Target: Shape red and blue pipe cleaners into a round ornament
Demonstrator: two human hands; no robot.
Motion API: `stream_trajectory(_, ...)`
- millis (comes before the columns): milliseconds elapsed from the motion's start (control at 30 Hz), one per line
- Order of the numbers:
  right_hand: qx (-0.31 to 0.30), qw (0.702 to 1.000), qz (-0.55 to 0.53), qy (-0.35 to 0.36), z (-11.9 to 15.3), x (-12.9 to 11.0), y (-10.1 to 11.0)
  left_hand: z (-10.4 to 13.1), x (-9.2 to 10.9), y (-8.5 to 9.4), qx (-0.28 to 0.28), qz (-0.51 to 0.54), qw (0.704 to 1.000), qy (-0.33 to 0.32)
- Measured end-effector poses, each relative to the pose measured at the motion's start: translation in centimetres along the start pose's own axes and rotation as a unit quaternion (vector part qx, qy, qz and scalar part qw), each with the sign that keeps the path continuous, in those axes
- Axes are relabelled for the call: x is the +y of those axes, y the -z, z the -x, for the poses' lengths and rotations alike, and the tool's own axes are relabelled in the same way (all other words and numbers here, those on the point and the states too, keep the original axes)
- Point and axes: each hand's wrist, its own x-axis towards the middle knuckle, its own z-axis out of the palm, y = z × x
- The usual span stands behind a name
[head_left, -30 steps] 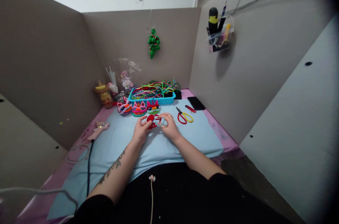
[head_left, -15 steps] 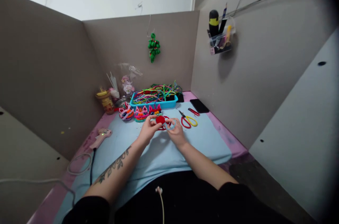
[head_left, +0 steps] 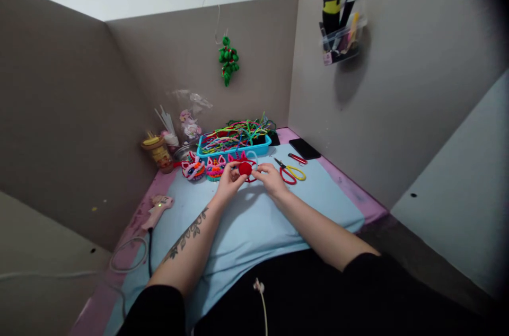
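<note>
Viewing the head feed from my remote station, I report both hands engaged on one small piece, held just on the near side of the blue tray [head_left: 260, 150]. The left hand [head_left: 229, 183] grasps the red disc [head_left: 245, 168] at its edge, between thumb and fingers. The right hand [head_left: 272, 180] is closed at the fingertips and appears to pinch the lower end of the pale blue strip [head_left: 252, 154], just beside the disc; whether it also grips the red strip [head_left: 251, 180] beneath, I cannot tell. Change noted: half a second ago the blue loop lay low across the right fingers; it now rises above the disc, its curve towards the tray. I judge this to mean that the loop has been turned over to its far side, leaving the disc's face unobstructed; I find no evidence that strip and disc are fastened. Three colourful animal heads [head_left: 215, 168] stand along the tray's near side, the rightmost partly hidden behind the work. Right of the tray and nearer the wearer, the scissors [head_left: 292, 173] lie open on the tabletop [head_left: 347, 188]. Left of the tray and nearer, the pink glue gun [head_left: 158, 212] shows a lit indicator.
</note>
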Motion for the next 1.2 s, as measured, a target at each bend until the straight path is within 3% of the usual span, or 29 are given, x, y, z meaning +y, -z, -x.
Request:
stream_trajectory(67, -0.066, 0.995, -0.044, -0.052, -0.6, -0.3, -1.1, -0.1, 0.3, 0.6, 0.020, 0.000, 1.000, -0.008)
stream_trajectory(133, -0.090, 0.992, -0.063, -0.069, -0.9, 0.0, -1.8, -0.2, 0.4, 1.1, 0.029, 0.000, 0.999, -0.017)
stream_trajectory(233, -0.051, 0.998, -0.026, -0.015, -1.0, 1.2, -1.9, -0.2, 0.0, 1.6, 0.008, -0.019, 1.000, -0.008)
stream_trajectory(400, -0.102, 0.992, 0.055, 0.059, -1.0, 3.0, -0.9, 0.0, -1.2, 1.6, -0.007, -0.028, 0.999, 0.033)
stream_trajectory(533, -0.092, 0.988, 0.076, 0.094, -1.0, 3.1, -1.1, 0.2, -1.5, 1.5, 0.003, 0.002, 0.999, 0.046)
stream_trajectory(700, -0.074, 0.992, 0.063, 0.082, -0.5, 2.6, -1.4, 0.3, -1.7, 1.6, 0.022, 0.022, 0.999, 0.032)
stream_trajectory(933, -0.095, 0.994, 0.031, 0.052, 0.0, 2.1, -1.3, 0.3, -1.2, 1.4, 0.064, 0.006, 0.997, 0.040)
stream_trajectory(1200, -0.101, 0.993, 0.017, 0.049, -0.1, 2.3, -1.2, 0.7, -0.6, 1.1, 0.047, 0.012, 0.998, 0.049)
